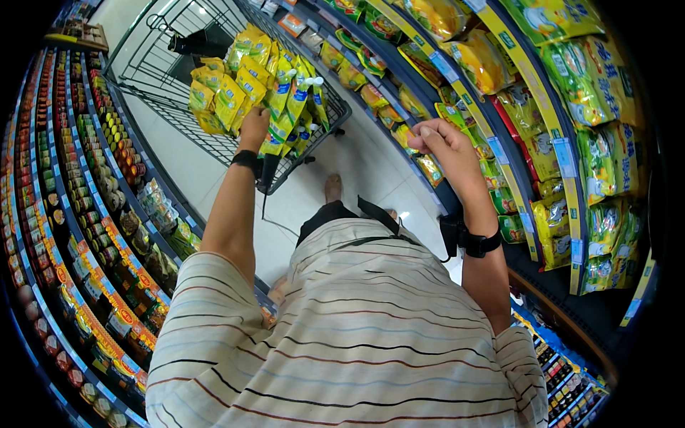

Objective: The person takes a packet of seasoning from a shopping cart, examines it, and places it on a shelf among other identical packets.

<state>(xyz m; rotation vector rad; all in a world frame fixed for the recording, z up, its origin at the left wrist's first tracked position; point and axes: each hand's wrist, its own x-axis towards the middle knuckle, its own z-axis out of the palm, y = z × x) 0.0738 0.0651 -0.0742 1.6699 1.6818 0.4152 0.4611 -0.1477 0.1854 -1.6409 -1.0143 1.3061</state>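
Observation:
My left hand (253,128) is at the near side of a pile of yellow packets (231,99) in a wire shopping cart (171,101). Its fingers curl against the packets, and the hand hides whether it grips one. Beside this pile, yellow-green pouches with white caps (297,101) lean together in the cart. My right hand (452,152) hovers before the right-hand shelves, fingers loosely bent and nothing visible in it. Yellow and green bags (476,59) fill the shelves nearest that hand. Each wrist wears a black strap with a small device.
Shelves of jars and packets (101,224) line the left side. On the right, shelf edges with yellow strips and price tags (497,150) curve past my arm. Pale floor tiles (369,155) show between cart and shelves. A thin cable (281,226) hangs near my left side.

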